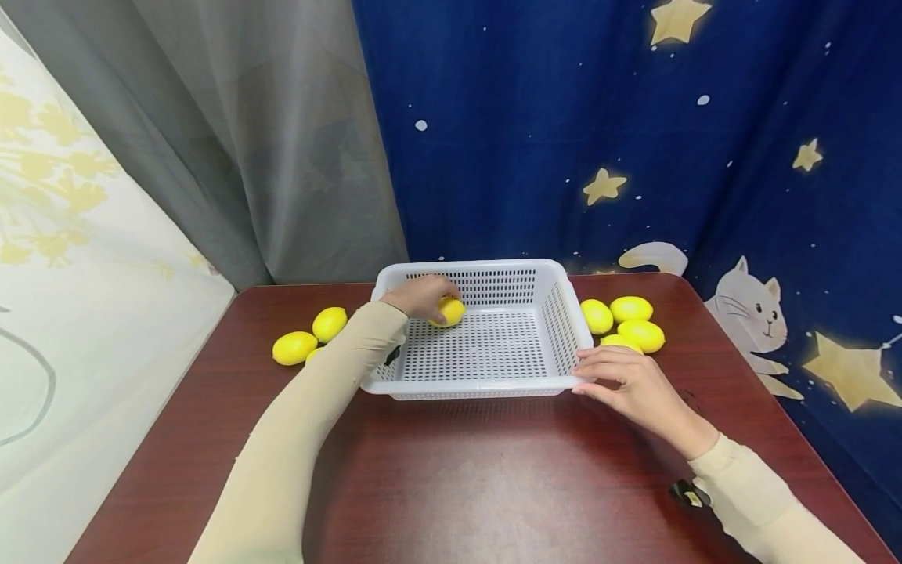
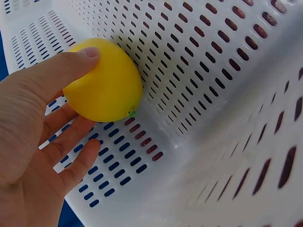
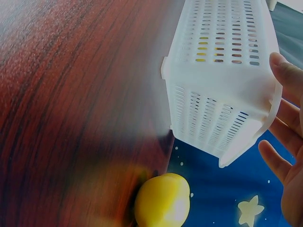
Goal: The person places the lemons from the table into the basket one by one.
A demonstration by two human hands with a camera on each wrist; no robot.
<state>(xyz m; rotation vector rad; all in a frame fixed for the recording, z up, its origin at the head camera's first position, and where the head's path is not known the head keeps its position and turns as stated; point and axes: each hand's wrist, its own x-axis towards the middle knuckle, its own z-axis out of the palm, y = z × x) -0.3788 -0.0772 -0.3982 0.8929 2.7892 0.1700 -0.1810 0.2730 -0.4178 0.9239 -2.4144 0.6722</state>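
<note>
Inside the white plastic basket (image 1: 470,385), toward its back left corner, my left hand (image 1: 423,298) holds a yellow lemon (image 1: 449,312). Seen from the left wrist, the thumb lies over the lemon (image 2: 106,82) and the fingers are beneath it, close over the slotted floor. My right hand (image 1: 627,384) holds the basket's front right corner by the rim; in the right wrist view its thumb and fingertips are at the rim of the basket (image 3: 213,75). Behind that hand, a lemon (image 1: 620,342) is partly hidden.
Several lemons (image 1: 632,309) lie grouped on the brown table (image 1: 479,478) right of the basket. Left of it are more lemons (image 1: 294,348), one mostly covered by the left sleeve. Blue (image 1: 493,157) and grey curtains (image 1: 317,157) hang behind the table's back edge.
</note>
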